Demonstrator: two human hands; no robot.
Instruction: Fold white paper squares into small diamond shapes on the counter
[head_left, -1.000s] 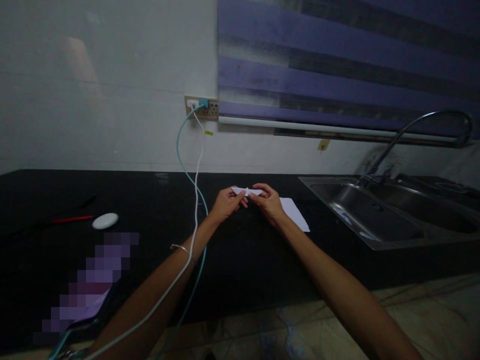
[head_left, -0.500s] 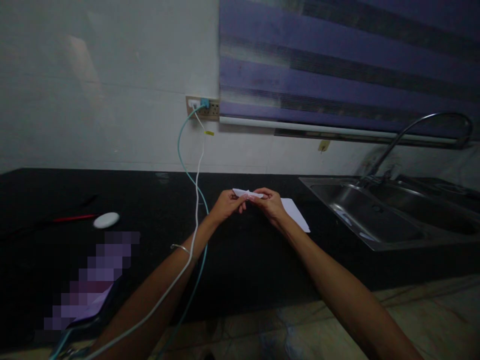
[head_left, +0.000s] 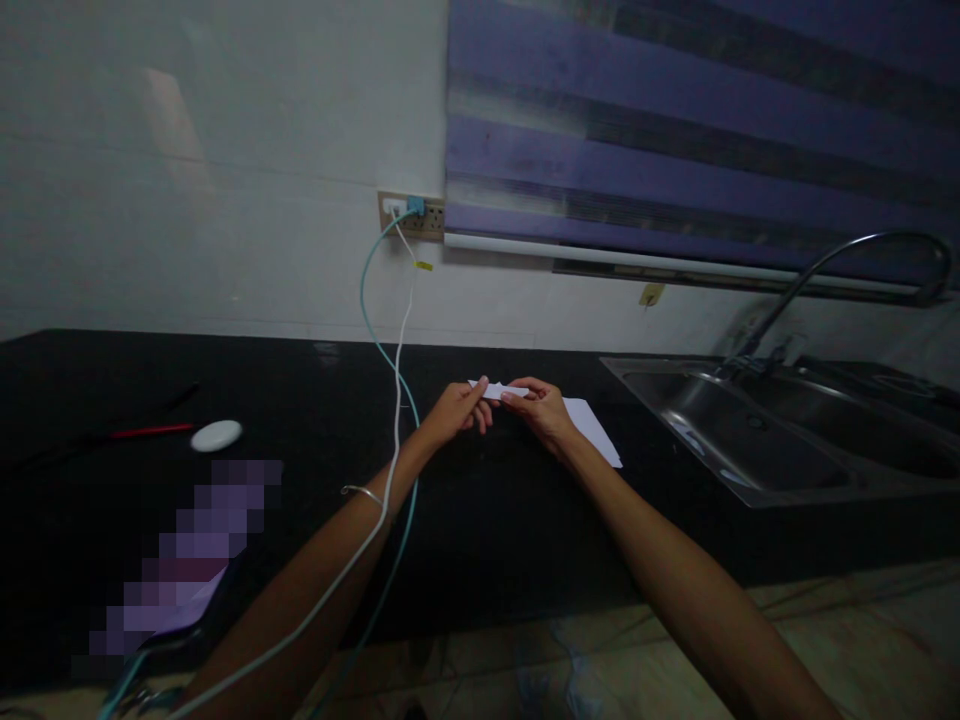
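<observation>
A small folded piece of white paper (head_left: 498, 391) is held above the dark countertop. My left hand (head_left: 459, 408) is closed on its left end, thumb lying on top. My right hand (head_left: 541, 404) pinches the right end between thumb and fingers. Just beyond my right wrist, white sheets of paper (head_left: 592, 430) lie on the counter, partly hidden by that hand. A white cable (head_left: 393, 450) and a teal cable (head_left: 412, 490) run across my left forearm's area.
A black countertop (head_left: 480, 560) spans the view. On the right is a steel double sink (head_left: 727, 440) with a curved tap (head_left: 795, 290). At left lie a white oval object (head_left: 217, 435), a red stick-like item (head_left: 152, 431) and a blurred-out device (head_left: 187, 570). A wall socket (head_left: 410, 217) holds plugs.
My left thumb has shifted from the middle of the folded paper toward its left part, and more of the paper's white face shows. Both hands stay in nearly the same place.
</observation>
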